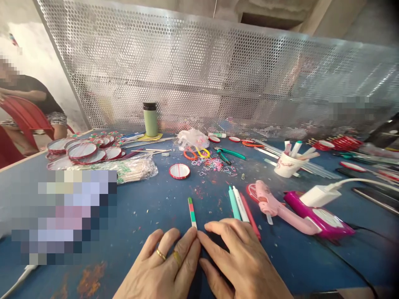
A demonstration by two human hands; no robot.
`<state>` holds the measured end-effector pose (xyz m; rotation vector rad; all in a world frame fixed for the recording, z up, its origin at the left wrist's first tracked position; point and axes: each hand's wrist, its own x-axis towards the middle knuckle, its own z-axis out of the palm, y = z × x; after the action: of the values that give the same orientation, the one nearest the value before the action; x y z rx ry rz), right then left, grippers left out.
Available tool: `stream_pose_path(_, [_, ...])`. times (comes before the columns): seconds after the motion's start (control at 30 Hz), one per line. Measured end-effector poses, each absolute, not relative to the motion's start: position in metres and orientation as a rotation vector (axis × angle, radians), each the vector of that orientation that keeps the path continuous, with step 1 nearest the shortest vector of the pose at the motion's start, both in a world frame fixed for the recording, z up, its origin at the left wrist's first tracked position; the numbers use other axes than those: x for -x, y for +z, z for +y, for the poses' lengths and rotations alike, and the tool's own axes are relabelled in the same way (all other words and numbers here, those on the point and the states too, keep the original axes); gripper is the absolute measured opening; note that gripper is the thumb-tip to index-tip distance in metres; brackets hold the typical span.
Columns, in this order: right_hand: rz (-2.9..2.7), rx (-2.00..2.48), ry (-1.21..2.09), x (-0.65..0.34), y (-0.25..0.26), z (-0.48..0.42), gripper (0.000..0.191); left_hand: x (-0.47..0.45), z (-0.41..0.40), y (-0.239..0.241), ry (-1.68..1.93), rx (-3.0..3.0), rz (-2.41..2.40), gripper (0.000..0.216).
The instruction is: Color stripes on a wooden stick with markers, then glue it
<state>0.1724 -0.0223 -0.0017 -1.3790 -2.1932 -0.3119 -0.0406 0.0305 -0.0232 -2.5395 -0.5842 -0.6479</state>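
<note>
A slim stick (192, 212), banded green, red, teal and white, lies on the blue tabletop and points away from me. My left hand (170, 259) has its fingertips pressed on the stick's near end, which they hide. Close against it, my right hand (238, 255) bends over the table with fingers apart, its index fingertip meeting the left fingertips beside the stick. Just beyond the right hand lie a teal marker (234, 203), a white marker (240, 203) and a red marker (250, 216). A red-rimmed disc (179, 171) rests farther ahead.
Right of the markers lie a pink glue gun (289, 214) and a magenta device (330, 222) with cables. Behind stand a paper cup (287, 165) of pens and loose coloured clips (213, 163). Stacked discs (81, 151), bagged sticks (137, 168) and a green tumbler (151, 120) occupy the left.
</note>
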Motion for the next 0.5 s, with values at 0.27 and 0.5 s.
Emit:
stream_pose_path(0.27, [-2.014, 1.225, -0.352, -0.198, 0.021, -0.043, 0.025, 0.039, 0.032, -0.027, -0.719, 2.480, -0.474, 0.057])
stream_pose_path(0.5, [-1.881, 1.732, -1.065, -0.295, 0.029, -0.050, 0.027, 0.038, 0.028, -0.028, -0.751, 2.497, -0.502, 0.058])
